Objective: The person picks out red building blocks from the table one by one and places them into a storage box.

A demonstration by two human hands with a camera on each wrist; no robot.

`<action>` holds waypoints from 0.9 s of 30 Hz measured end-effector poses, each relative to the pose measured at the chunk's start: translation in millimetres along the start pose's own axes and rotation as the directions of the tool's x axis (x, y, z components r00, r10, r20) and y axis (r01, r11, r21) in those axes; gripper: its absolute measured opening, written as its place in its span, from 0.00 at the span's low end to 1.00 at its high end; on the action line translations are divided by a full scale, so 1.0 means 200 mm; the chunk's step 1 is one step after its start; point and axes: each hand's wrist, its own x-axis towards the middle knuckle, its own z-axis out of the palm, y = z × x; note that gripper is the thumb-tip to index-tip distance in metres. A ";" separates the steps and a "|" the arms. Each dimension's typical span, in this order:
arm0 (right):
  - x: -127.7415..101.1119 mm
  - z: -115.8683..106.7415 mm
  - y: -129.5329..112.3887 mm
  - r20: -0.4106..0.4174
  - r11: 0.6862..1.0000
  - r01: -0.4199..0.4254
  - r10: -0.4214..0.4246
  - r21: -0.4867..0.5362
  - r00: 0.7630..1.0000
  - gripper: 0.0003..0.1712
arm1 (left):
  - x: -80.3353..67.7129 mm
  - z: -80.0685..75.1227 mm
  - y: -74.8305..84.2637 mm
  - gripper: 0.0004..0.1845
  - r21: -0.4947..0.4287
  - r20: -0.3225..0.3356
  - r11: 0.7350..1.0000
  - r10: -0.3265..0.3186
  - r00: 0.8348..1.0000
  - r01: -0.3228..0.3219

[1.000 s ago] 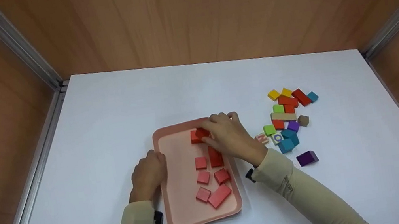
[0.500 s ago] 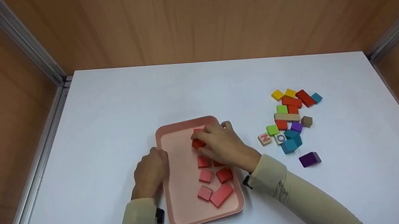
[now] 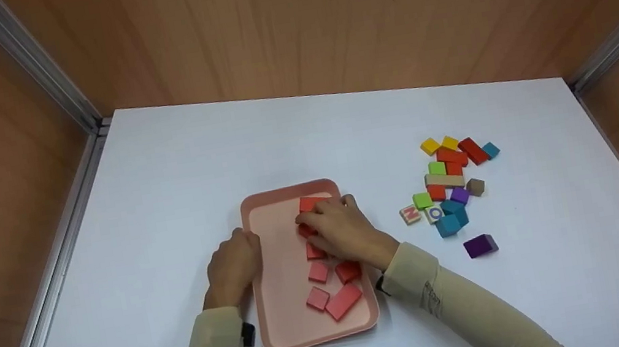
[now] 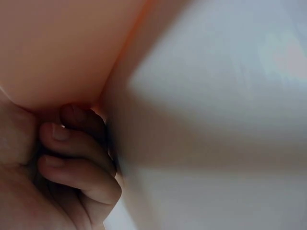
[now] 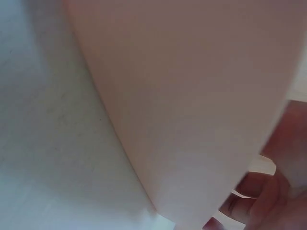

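A pink tray (image 3: 279, 277) lies on the white table with several red and pink blocks along its right half. My left hand (image 3: 234, 267) grips the tray's left rim; in the left wrist view its fingers (image 4: 79, 143) curl in under the tray wall. Over the tray's far right part, my right hand (image 3: 345, 233) pinches a dark red block (image 3: 306, 230), partly covered by the fingers. Just beyond it lies another red block (image 3: 313, 202), and a red block (image 3: 314, 251) sits just nearer. The tray wall (image 5: 182, 110) fills much of the right wrist view.
Right of the tray lies a loose group of coloured blocks, among them a long beige block (image 3: 444, 180), yellow blocks (image 3: 431, 146) and teal blocks (image 3: 448, 225). A dark purple block (image 3: 480, 245) lies apart, nearer. Wooden panels (image 3: 286, 28) enclose the table's back and sides.
My right hand has moved the dark red block left and nearer inside the tray, away from the far red block. The left hand keeps its hold on the rim.
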 end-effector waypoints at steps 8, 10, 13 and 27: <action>0.00 -0.09 0.05 -0.074 1.000 -0.016 0.014 -0.023 0.997 0.20 | 0.00 0.00 0.00 0.25 -0.008 -0.006 1.000 0.011 1.000 -0.011; -0.01 -0.13 0.08 -0.101 0.999 -0.044 0.041 -0.027 0.994 0.21 | -0.01 0.00 0.00 0.25 -0.012 -0.005 1.000 0.009 1.000 -0.009; -0.02 -0.17 0.13 -0.145 0.996 -0.090 0.086 -0.019 0.986 0.23 | -0.01 0.00 0.00 0.25 -0.010 -0.009 1.000 0.013 1.000 -0.013; -0.16 -0.34 0.47 -0.236 0.959 -0.260 0.280 0.113 0.931 0.22 | -0.02 0.00 -0.01 0.24 0.017 -0.036 0.998 0.055 0.998 -0.054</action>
